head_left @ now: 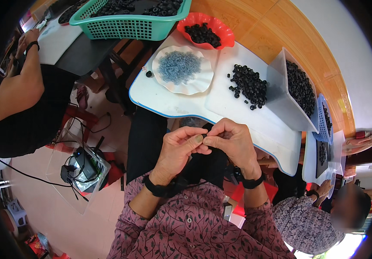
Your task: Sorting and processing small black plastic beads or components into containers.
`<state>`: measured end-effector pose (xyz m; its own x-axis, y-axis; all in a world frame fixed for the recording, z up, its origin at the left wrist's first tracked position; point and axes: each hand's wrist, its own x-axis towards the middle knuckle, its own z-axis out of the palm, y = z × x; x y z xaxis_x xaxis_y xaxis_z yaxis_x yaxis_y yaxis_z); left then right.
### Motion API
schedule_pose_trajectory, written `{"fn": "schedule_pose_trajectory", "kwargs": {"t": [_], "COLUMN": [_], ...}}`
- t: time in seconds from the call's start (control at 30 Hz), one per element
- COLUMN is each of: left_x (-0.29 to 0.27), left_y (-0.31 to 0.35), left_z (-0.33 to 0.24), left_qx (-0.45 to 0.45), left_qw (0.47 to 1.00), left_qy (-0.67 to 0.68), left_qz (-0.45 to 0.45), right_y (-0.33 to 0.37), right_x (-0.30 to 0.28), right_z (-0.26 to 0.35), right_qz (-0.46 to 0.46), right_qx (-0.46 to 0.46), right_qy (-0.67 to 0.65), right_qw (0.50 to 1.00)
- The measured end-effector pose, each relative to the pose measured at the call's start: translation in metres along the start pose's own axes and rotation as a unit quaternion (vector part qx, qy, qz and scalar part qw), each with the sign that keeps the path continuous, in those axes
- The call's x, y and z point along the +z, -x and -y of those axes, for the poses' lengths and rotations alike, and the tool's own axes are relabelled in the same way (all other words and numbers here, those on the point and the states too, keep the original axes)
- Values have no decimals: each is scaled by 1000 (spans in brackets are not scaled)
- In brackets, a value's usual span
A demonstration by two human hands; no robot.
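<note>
My left hand (178, 146) and my right hand (234, 141) meet above my lap, just off the near edge of the white table (186, 105). Thumbs and fingers of both pinch a small black piece (204, 135), mostly covered by the fingertips. It resembles the black ring-shaped parts (250, 86) heaped on the table's right part, but its exact kind is hidden. Beyond my hands, a white scalloped plate (203, 84) holds many tiny pale-blue translucent pieces (178, 67). A single black part (148, 74) lies left of the plate.
A red scalloped bowl (227, 35) and a green basket (125, 28) hold black parts at the back. A clear bin (281, 93) of them stands right, beside a blue basket (322, 127). Other people sit left and right. Cables and a power adapter (86, 164) lie lower left.
</note>
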<state>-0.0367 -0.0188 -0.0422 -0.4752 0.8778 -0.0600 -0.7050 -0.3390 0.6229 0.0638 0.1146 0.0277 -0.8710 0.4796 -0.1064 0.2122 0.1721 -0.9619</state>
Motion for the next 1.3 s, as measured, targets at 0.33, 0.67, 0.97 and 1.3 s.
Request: {"fn": "schedule_pose_trajectory", "kwargs": {"t": [0.33, 0.67, 0.97, 1.3], "left_x": [-5, 4, 0, 3], "left_y": [-4, -3, -7, -9], "left_z": [6, 8, 11, 11], "left_qx": [-51, -30, -44, -46], "left_qw": [988, 995, 993, 992], "left_qy": [149, 90, 113, 121], "left_qz": [8, -18, -4, -5], "right_y": [-1, 4, 0, -50], "right_x": [3, 13, -12, -110], "right_z": [-1, -4, -19, -75], "right_qz": [2, -58, -74, -292], "right_qx": [50, -11, -22, -100], "right_qy": [-93, 9, 32, 455], "right_qw": [994, 998, 996, 835]}}
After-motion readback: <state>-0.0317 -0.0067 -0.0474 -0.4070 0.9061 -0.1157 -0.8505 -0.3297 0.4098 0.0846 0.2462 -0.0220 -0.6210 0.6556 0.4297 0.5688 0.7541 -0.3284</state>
